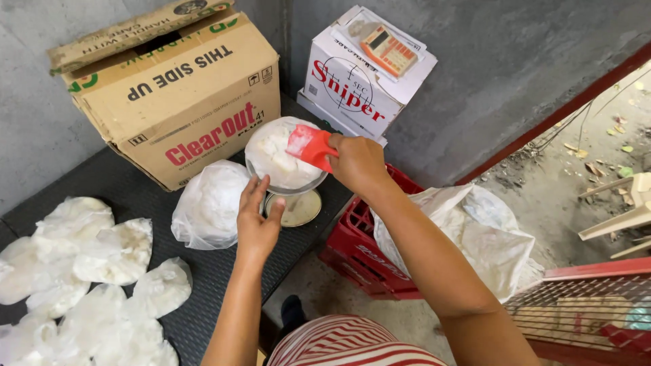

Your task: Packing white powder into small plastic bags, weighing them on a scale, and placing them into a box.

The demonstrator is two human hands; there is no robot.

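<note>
My right hand [358, 161] grips a red plastic scoop [310, 146] and holds it over a metal scale pan [290, 190] heaped with white powder in a clear bag [278, 152]. Below the pan sits the round scale dial [296, 207]. My left hand [254, 220] has its fingers apart and touches the pan's near left rim, holding nothing. A filled clear plastic bag [210, 203] of white powder rests just left of the scale on the dark table [210, 271].
Several filled bags [88, 271] lie at the left. A brown carton [176, 88] and a white box [363, 74] stand against the grey wall. A red crate [352, 251] holds a large white sack [475, 234] at right.
</note>
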